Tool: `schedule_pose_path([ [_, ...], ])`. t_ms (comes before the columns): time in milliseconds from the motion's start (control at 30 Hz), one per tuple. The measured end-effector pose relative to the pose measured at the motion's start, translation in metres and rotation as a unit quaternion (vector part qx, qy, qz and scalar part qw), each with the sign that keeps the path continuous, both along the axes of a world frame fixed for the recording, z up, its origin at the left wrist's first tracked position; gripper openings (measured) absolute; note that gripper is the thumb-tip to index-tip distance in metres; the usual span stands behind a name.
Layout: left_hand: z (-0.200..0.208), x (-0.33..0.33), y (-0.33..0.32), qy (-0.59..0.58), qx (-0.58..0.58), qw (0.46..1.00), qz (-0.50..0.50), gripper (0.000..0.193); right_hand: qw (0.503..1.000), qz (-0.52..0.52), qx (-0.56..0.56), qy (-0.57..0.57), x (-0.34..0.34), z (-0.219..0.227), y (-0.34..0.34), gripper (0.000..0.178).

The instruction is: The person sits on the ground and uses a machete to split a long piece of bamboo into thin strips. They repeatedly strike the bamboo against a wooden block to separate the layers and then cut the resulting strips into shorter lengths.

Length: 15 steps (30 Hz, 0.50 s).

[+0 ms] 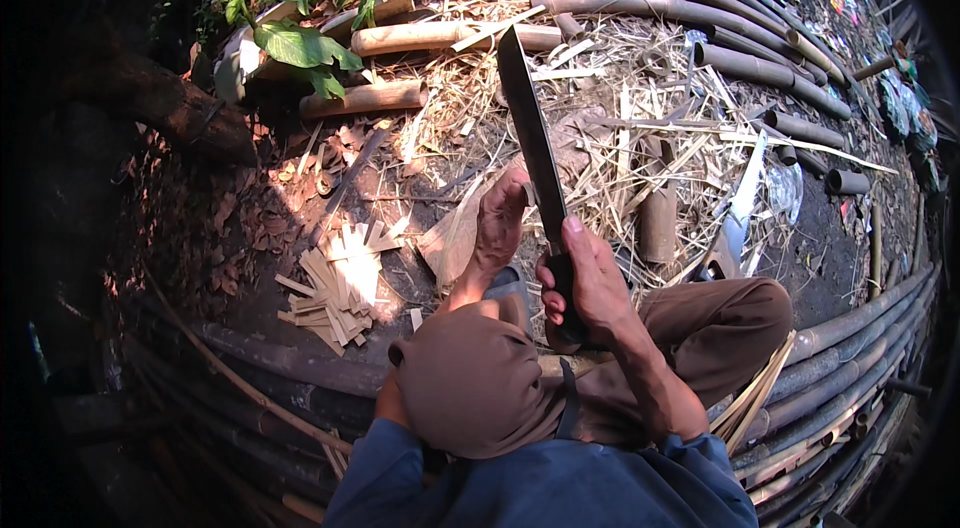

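Note:
My right hand (pixel 590 278) is wrapped round the dark handle of a machete (pixel 532 133). Its long, broad blade points up and away, leaning slightly left. Just left of the blade is my left hand (pixel 498 223), reaching forward past my brown-trousered knee. Its fingers look curled in, with a small pale edge at their tips that I cannot make out. Beneath and beside that hand lies a block of wood (pixel 450 243). On the ground to its left sits a pile of short, flat bamboo slats (pixel 335 293), partly sunlit.
A handsaw (pixel 743 193) with a pale blade lies right of my hands. Bamboo shavings (pixel 620 143) litter the ground ahead. Cut bamboo poles (pixel 660 8) lie beyond, and more poles (pixel 840 358) run close by my right. Leafy plants (pixel 300 38) grow at the far left.

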<state>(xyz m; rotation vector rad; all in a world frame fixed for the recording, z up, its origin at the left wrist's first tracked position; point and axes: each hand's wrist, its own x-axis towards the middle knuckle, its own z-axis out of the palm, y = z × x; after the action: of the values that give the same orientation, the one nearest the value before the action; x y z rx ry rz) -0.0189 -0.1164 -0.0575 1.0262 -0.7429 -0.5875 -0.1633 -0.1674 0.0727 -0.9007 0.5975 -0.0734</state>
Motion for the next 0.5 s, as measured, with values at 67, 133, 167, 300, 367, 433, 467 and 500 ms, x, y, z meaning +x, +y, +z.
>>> schedule_pose_path([
  [67, -0.001, -0.001, 0.0, 0.007, 0.004, 1.0, -0.004, 0.045, 1.0, -0.002, -0.017, 0.004, 0.001, -0.002, 0.001, 0.042],
  [133, 0.0, -0.001, 0.0, -0.004, 0.007, 1.0, -0.002, 0.045, 1.0, -0.006, -0.019, 0.007, 0.001, -0.003, 0.001, 0.044],
  [167, 0.001, -0.001, 0.001, -0.01, 0.009, 1.0, 0.0, 0.045, 1.0, -0.007, -0.012, 0.006, 0.001, -0.001, 0.001, 0.044],
  [300, 0.001, -0.002, 0.0, 0.009, 0.002, 1.0, -0.001, 0.046, 1.0, 0.001, 0.012, 0.005, 0.0, 0.001, -0.002, 0.044],
  [367, 0.002, -0.004, -0.001, 0.018, -0.003, 1.0, 0.006, 0.047, 0.999, -0.003, 0.043, 0.012, 0.0, 0.007, -0.003, 0.043],
  [433, -0.017, 0.001, 0.0, 0.008, -0.003, 1.0, 0.012, 0.047, 0.998, -0.004, 0.054, 0.012, 0.0, 0.009, -0.002, 0.043],
  [467, -0.015, 0.003, 0.0, 0.0, -0.001, 1.0, 0.015, 0.047, 0.999, -0.001, 0.051, 0.007, 0.001, 0.008, -0.001, 0.042],
  [500, -0.012, 0.004, 0.001, 0.001, -0.005, 1.0, 0.011, 0.047, 0.999, 0.002, 0.049, 0.001, 0.001, 0.008, 0.0, 0.042],
])
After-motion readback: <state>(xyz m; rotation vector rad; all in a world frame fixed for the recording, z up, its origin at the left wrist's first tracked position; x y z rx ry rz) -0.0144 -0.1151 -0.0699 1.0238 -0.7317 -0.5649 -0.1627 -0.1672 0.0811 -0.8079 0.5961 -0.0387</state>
